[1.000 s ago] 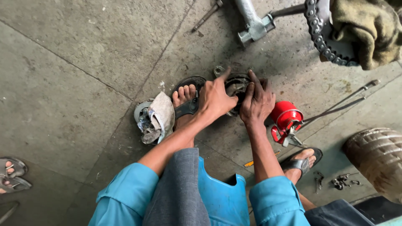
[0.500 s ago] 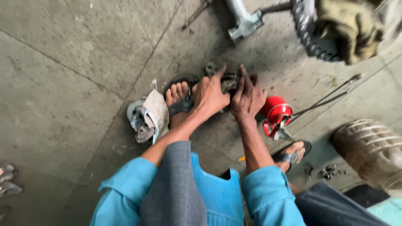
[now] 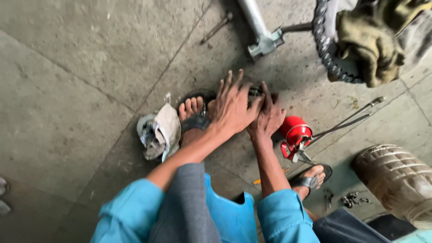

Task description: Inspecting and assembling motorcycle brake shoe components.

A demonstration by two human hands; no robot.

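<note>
Both hands press down side by side on a dark metal part [image 3: 254, 93] lying on the floor [image 3: 76, 81], just left of the red oil can [image 3: 294, 131]. The left hand [image 3: 231, 108] lies spread flat over it, the right hand [image 3: 269, 118] beside it; the part is mostly hidden beneath them.

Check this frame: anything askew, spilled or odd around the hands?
Nothing spilled. The red oil can lies tipped on the concrete floor beside the right hand. A dirty rag sits crumpled by the left foot. The left hand hides the dark part underneath.
</note>
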